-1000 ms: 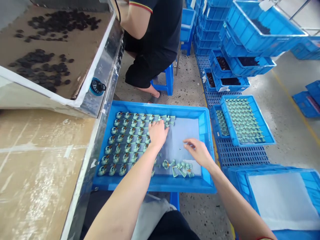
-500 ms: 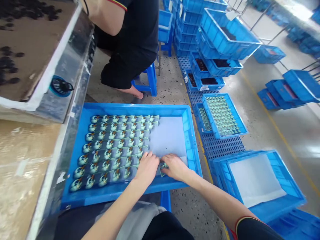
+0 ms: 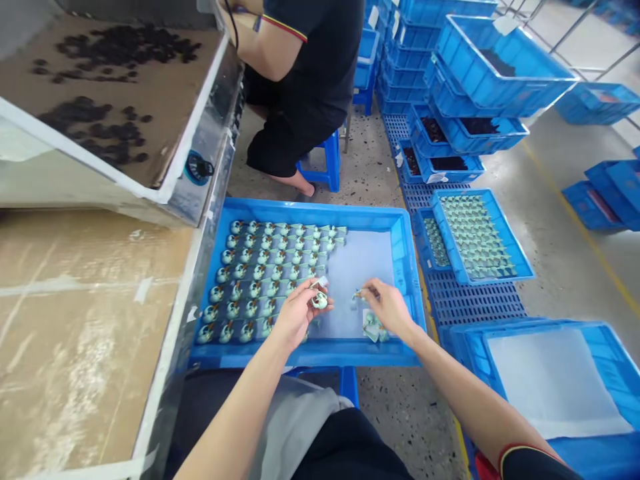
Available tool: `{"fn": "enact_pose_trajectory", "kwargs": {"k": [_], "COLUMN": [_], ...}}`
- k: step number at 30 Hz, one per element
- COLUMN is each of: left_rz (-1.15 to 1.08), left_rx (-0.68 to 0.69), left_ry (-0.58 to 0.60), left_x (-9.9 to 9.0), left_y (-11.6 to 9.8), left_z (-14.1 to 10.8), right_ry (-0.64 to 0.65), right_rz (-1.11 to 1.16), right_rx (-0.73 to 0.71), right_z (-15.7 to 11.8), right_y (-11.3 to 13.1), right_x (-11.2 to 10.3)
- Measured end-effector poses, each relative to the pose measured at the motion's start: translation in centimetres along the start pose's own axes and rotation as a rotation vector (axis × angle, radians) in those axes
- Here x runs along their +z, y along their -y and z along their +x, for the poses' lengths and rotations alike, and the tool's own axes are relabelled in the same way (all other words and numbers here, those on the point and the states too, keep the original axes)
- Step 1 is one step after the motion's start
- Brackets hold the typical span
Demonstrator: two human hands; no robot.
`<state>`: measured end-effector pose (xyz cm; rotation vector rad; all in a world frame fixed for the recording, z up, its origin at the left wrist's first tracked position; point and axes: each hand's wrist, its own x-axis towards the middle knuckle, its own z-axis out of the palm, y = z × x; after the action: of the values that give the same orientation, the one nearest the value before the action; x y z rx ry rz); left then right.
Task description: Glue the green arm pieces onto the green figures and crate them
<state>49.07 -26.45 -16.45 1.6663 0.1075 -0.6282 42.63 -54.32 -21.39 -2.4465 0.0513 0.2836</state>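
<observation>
My left hand (image 3: 295,316) is closed around a pale green figurine piece (image 3: 320,301) with dark and white markings, above the tray's middle. To its right, my right hand (image 3: 393,308) pinches a small greenish part (image 3: 357,294) whose exact kind is too small to make out. Both hands are over a blue plastic tray (image 3: 411,267) lined with white paper (image 3: 369,250). Neat rows of similar round-headed pale green pieces (image 3: 259,272) with thin tails fill its left side. Below my right hand lies a small cluster of loose pale green parts (image 3: 371,327).
At left stands a metal-edged worktop (image 3: 175,167) holding dark round pieces (image 3: 125,50), above brown cardboard (image 3: 90,320). A seated co-worker (image 3: 310,80) is beyond the tray. Stacked blue crates (image 3: 500,80), another filled tray (image 3: 483,237) and a paper-lined crate (image 3: 555,380) stand at right.
My hands have moved apart and up from the tray's near edge. The left now shows a figurine piece, the right a small part. The view has swung left, showing more worktop.
</observation>
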Motion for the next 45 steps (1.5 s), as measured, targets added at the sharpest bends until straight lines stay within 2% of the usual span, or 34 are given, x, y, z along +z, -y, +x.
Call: {"fn": "enact_pose_trajectory", "kwargs": {"k": [5,11,16,20,23,27,32,38,45], "left_rz": [-0.011,0.304,0.619,0.819,0.933,1.023,1.052,1.06,1.123], "left_rx": [-0.033,0.041,0.107,0.064,0.007,-0.053,-0.062,-0.035,0.0], "left_ry": [0.013,0.01,-0.014,0.017,0.049,0.064,0.087,0.099,0.036], "left_x": [-0.3,0.4,2.0,4.6,6.5,8.1,8.1,7.4,6.5], "left_y": [0.6,1.2,1.5,1.9,2.0,1.9,2.1,2.5,1.3], "left_z": [-0.7,-1.1,-1.2,-0.7,-0.1,0.8,1.0,0.7,1.9], "right_ry": [-0.068,-0.038,0.094,0.234,0.273,0.222,0.084,0.142,0.149], "right_rz": [-0.103,-0.314,-0.444,-0.464,-0.446,-0.4,-0.344,-0.224,-0.089], "right_rx": [-0.049,-0.184,-0.407,-0.551,-0.592,-0.552,-0.337,-0.159,-0.125], "right_z": [5.1,10.0,11.1,11.0,11.0,11.1,11.1,12.8,16.9], "right_y": [-0.6,-0.6,0.3,0.7,0.5,-0.3,-2.3,-3.8,-2.1], "right_x": [-0.9,-2.4,-1.5,-0.2,-0.4,-1.6,-2.3,-1.4,0.7]}}
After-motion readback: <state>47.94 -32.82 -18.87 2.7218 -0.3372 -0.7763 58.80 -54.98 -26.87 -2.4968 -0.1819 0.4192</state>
